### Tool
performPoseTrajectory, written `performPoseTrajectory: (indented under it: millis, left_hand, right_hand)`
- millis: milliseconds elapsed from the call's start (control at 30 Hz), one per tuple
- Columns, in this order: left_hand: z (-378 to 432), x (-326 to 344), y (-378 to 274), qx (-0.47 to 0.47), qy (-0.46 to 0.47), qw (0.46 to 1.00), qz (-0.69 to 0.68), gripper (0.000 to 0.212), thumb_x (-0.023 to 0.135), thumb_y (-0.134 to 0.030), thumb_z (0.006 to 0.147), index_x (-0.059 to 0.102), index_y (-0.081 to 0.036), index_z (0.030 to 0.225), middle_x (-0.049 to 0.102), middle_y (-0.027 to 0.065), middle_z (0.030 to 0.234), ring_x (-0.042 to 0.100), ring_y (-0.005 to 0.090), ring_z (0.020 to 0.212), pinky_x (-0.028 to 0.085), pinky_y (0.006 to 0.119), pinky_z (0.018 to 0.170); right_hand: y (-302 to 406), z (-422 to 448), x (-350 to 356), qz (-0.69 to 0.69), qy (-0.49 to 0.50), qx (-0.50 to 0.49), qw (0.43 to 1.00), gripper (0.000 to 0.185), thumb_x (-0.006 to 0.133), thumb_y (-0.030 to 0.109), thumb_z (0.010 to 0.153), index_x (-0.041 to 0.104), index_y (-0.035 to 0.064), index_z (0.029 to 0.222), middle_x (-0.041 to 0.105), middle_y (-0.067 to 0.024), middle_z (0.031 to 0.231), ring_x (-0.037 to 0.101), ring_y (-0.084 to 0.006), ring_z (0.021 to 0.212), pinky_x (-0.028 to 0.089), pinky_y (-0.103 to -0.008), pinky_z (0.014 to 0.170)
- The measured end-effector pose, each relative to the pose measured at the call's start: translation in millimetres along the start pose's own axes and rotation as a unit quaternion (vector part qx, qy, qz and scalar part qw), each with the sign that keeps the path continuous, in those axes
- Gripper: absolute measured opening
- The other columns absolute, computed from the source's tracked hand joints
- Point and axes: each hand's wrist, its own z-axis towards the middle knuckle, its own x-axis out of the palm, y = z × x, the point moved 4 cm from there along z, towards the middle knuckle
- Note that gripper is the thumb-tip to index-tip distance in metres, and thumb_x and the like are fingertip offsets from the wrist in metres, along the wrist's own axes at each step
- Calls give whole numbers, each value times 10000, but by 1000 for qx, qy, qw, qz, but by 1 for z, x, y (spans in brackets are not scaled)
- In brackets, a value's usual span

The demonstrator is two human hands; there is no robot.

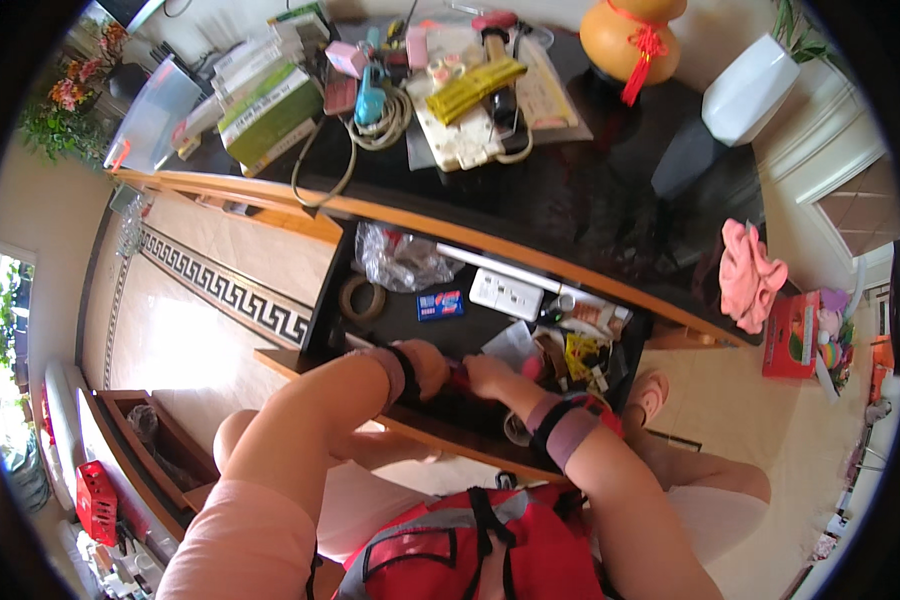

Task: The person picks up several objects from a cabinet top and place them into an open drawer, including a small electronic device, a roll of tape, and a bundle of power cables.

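Both my hands are low inside a pulled-out black drawer (457, 330). My left hand (424, 366) and my right hand (491, 375) meet around a small dark purple item (459, 373). The fingers mostly hide it, so its kind cannot be told. Beyond them lie a blue printed box (440, 305), a white power strip (505, 294), a roll of brown tape (362, 299) and a crumpled clear plastic bag (409, 259). To the right of my right hand are a translucent plastic sheet (511, 343) and a yellow packet (583, 355).
Above the drawer, a black desk top (592, 202) bears green-and-white boxes (270, 116), a coiled cable (386, 120), a white power strip (465, 139), an orange gourd (630, 45), a white vase (750, 90) and a pink cloth (750, 274). A red box (787, 337) stands at right.
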Motion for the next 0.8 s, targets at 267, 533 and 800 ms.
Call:
performPoseTrajectory:
  millis: [267, 533, 800]
  left_hand:
    - [-58, -44, -6, 82, -64, 978, -182, 346, 639, -339, 784, 674, -81, 1013, 691, 114, 912, 645, 265, 851, 488, 377, 776]
    - [-204, -204, 25, 107, -517, 769, -361, 179, 629, -169, 845, 633, -21, 945, 648, 49, 829, 612, 133, 757, 499, 274, 681]
    - [-194, -257, 60, -155, -750, 626, -147, 516, 740, -316, 718, 584, -50, 1131, 594, 163, 1082, 547, 340, 1069, 443, 401, 926]
  right_hand:
    - [45, -51, -72, -4, -25, -95, 995, 245, 542, 179, 840, 678, 81, 1019, 646, -198, 1012, 626, -360, 966, 496, -441, 836]
    - [83, -132, -303, 333, -421, -184, 823, 127, 542, 63, 828, 645, -1, 867, 662, -124, 722, 657, -207, 702, 504, -303, 639]
    - [24, -61, -338, 251, -727, -84, 633, 215, 644, 249, 835, 609, 37, 827, 633, -115, 759, 631, -280, 719, 485, -382, 657]
